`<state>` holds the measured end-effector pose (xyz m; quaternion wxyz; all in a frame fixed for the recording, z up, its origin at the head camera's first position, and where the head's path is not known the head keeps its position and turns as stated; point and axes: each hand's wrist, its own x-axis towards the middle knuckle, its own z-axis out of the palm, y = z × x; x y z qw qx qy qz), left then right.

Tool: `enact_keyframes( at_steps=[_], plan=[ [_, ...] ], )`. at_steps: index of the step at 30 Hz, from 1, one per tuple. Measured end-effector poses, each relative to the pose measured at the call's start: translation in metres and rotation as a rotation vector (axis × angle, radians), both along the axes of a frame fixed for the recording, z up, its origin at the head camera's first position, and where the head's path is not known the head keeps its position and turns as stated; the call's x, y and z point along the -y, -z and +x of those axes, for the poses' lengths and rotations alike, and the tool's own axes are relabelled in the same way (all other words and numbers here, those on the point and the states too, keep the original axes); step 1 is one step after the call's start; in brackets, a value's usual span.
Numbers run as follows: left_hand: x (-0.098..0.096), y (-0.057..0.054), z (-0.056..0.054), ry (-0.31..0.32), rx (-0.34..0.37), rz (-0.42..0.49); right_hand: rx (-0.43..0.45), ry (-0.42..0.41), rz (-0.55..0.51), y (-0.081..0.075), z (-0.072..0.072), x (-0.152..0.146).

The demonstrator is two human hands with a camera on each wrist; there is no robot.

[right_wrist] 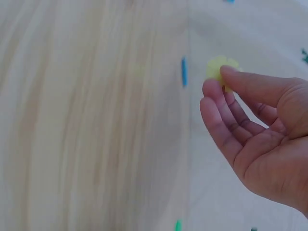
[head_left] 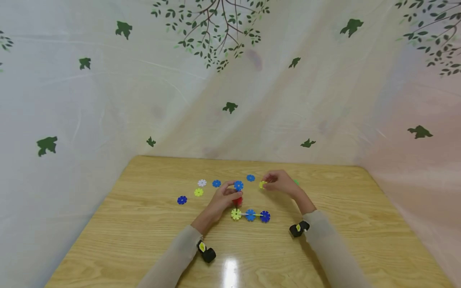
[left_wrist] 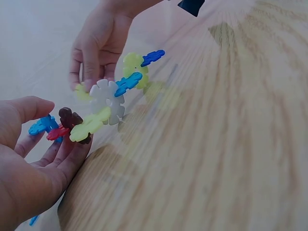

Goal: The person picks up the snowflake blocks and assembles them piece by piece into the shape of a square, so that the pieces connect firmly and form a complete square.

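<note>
My left hand point(head_left: 220, 203) grips one end of a bent chain of slotted plastic snowflake discs point(head_left: 250, 215). Between its thumb and fingers are a blue disc point(left_wrist: 43, 125) and a red disc point(left_wrist: 57, 133), with a brown disc point(left_wrist: 70, 118) at the fingertips. From there the chain continues through a yellow disc point(left_wrist: 89, 125), a white disc point(left_wrist: 107, 100), a light blue one, another yellow and a dark blue disc point(left_wrist: 153, 57) at the far end. To the right, my right hand point(head_left: 282, 185) pinches a single yellow disc point(right_wrist: 215, 67) between thumb and fingers, apart from the chain.
Loose discs lie on the wooden table point(head_left: 126, 224): white point(head_left: 202, 183), blue point(head_left: 216, 183), yellow point(head_left: 199, 192) and dark blue point(head_left: 182, 200) left of my left hand. Another blue disc point(head_left: 250, 178) lies between the hands, farther back. A green disc point(head_left: 296, 182) shows partly behind my right hand.
</note>
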<state>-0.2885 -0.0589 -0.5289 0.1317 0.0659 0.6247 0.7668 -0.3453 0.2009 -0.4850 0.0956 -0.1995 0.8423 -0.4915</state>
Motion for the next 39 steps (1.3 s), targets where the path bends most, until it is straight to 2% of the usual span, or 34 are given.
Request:
enact_keyframes(
  at_steps=[5, 13, 23, 33, 39],
  plan=[
    [0.000, -0.001, 0.000, 0.001, 0.006, 0.011, 0.045, -0.055, -0.116, -0.002, 0.006, 0.024],
    [0.000, -0.003, 0.002, 0.010, 0.013, -0.003, 0.005, 0.022, -0.072, 0.004, 0.015, 0.039],
    [0.004, -0.003, -0.002, 0.001, 0.018, -0.016, 0.004, 0.019, -0.100, -0.001, 0.019, 0.047],
    [0.005, -0.004, -0.002, -0.054, 0.057, -0.028, -0.011, 0.042, -0.111, -0.003, 0.021, 0.057],
    [0.006, -0.004, -0.005, -0.077, 0.049, -0.042, -0.021, 0.045, -0.119, -0.002, 0.021, 0.060]
  ],
)
